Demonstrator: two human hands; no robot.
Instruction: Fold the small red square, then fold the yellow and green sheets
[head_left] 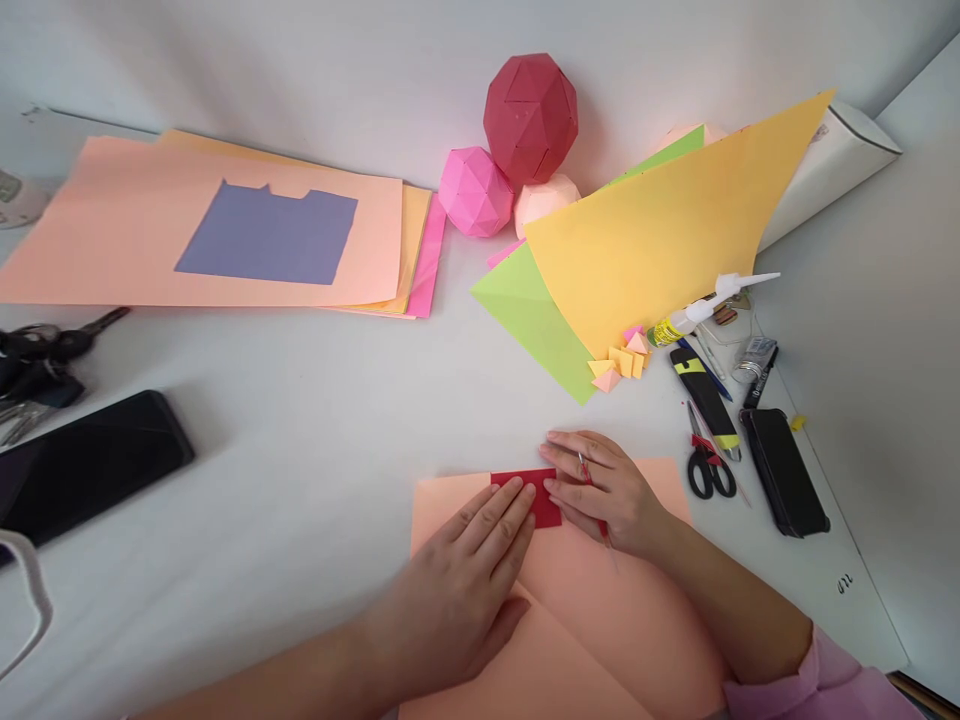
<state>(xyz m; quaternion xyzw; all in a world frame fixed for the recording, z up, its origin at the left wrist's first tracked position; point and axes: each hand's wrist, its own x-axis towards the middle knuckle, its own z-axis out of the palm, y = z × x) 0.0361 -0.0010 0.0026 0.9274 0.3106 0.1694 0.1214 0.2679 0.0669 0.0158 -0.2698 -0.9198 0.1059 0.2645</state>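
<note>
The left hand (465, 580) lies flat, fingers extended and close together, pressing on a small red card (550, 512) and gripping nothing. The right hand (611, 490) is loosely curled, a slim red tool (603, 530) with a metal tip held between its fingers, its fingertips at the card's right edge. The card, a smooth, straight-edged piece, lies on the far part of a large matte peach sheet (600, 600).

To the right are scissors (702, 470) with black looped handles, a black-and-lime plastic cutter (705, 400) and a black phone (787, 475). Beyond them lies a marker (761, 380), its pale lettering too small to read. A short dark mark (845, 583), perhaps "220", sits on the white bench (300, 400) at the near right.

Farther off, a glue bottle (675, 325) has a yellow label, its print illegible, and a long white nozzle. Folded paper bits (626, 362) cluster beside it, by a curved yellow sheet (652, 240). Faceted paper balls, red (531, 118) and pink (475, 192), touch at the far middle. At far left, a notched purple piece (270, 240) shows on stacked paper (127, 230).
</note>
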